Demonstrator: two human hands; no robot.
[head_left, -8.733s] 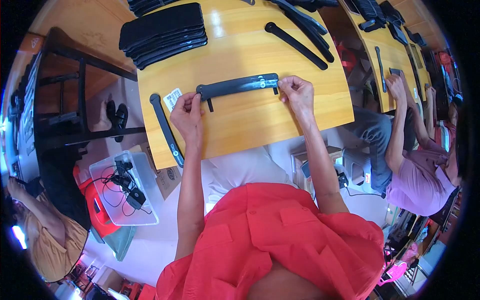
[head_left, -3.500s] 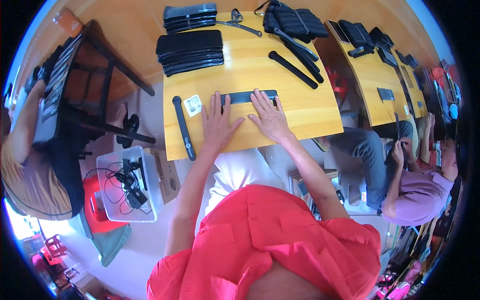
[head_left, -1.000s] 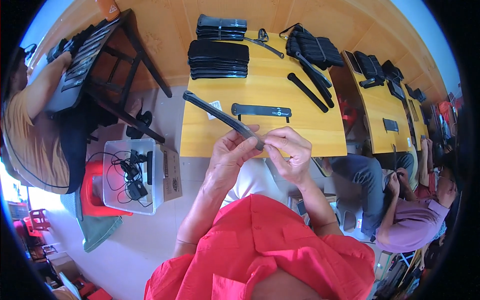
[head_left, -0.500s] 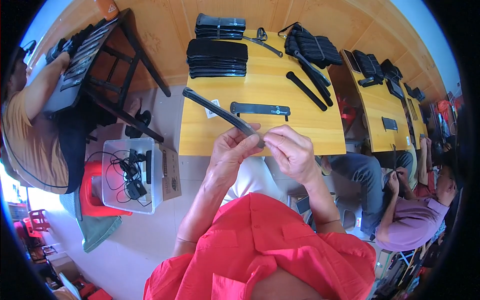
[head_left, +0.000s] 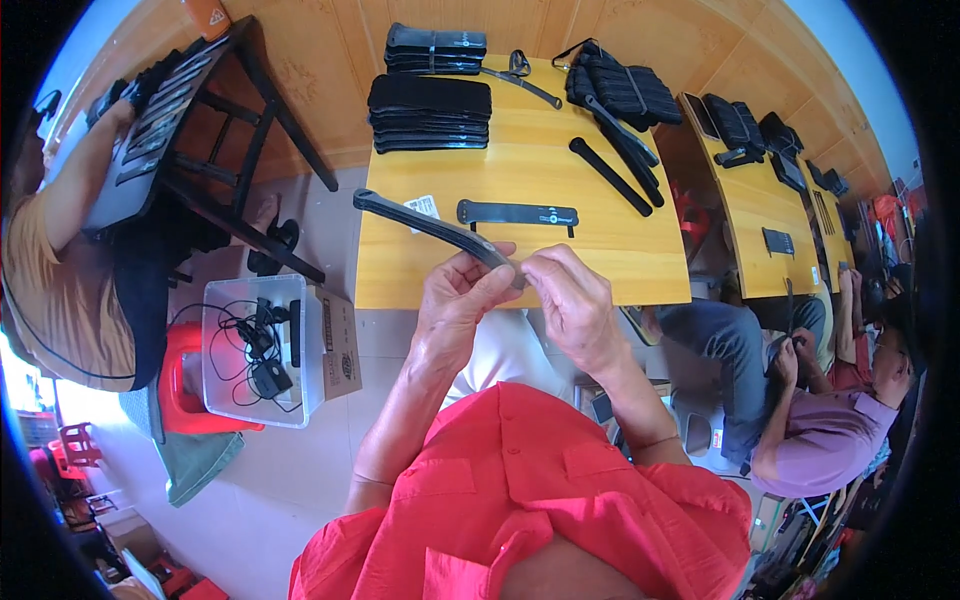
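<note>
A long, narrow black strap [head_left: 425, 226] slants up and left from my fingers, its far end above the yellow table [head_left: 410, 275]. My left hand [head_left: 460, 300] is closed round its near part, thumb on top. Against the strap's near end, my right hand [head_left: 572, 305] is closed, thumb and fingers pinched together; the very tip is hidden there. Just beyond my hands lies a flat black strip [head_left: 515, 214] with small tabs at both ends. A white printed label [head_left: 424, 207] rests partly behind the held strap.
Farther back are a stack of flat black pieces [head_left: 430, 112], a strapped black bundle [head_left: 625, 92] and loose black strips [head_left: 610, 177]. At left, a clear bin [head_left: 308, 365] holds cables. Other people work at a left-hand table [head_left: 118, 205] and a right-hand table [head_left: 750, 235].
The far end of the strap has swung slightly left and down, and its layers look more spread. Both hands stay closed at the near end, the right shifted slightly left.
</note>
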